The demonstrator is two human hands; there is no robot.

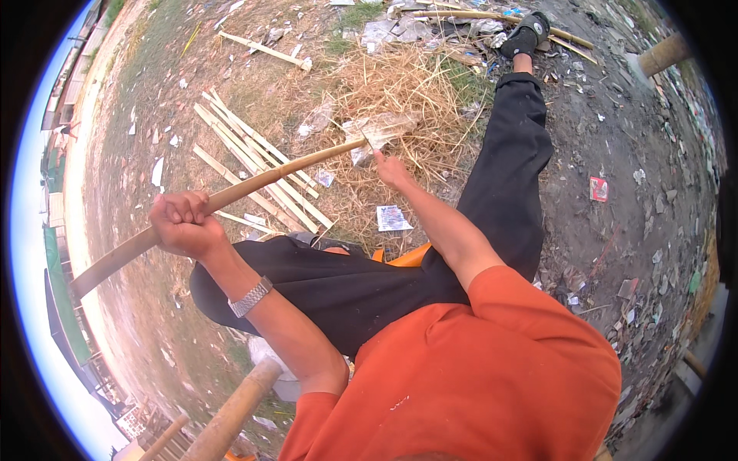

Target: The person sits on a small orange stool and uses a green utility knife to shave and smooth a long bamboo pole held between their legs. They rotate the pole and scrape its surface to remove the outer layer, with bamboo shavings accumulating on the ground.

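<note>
**Bamboo pole held over straw and litter**

The bare ground [615,138] filled the scene, grey and strewn with scraps on the right, sandy and grassy on the left. A heap of dry straw [400,100] lay at the far centre. The person sat in an orange shirt [477,369] and black trousers [507,154], the right leg stretched far out to a black shoe [526,34]. Left of the straw lay a bundle of split bamboo slats [254,157], fanned side by side.

A long bamboo pole [269,177] ran from the near left up to the centre, its far tip over a crumpled clear plastic wrapper [384,129] on the straw. The left hand [181,223], a metal watch [250,297] on its wrist, had its fingers [184,206] wrapped tight around the pole's middle. The right hand [392,170] reached toward the tip end; whether its fingers gripped the pole or only lay beside it could not be told.

A small white rectangular packet with blue print [393,218] lay flat just near of the right hand. A small red square packet [599,189] lay on the grey ground well to the right.
</note>
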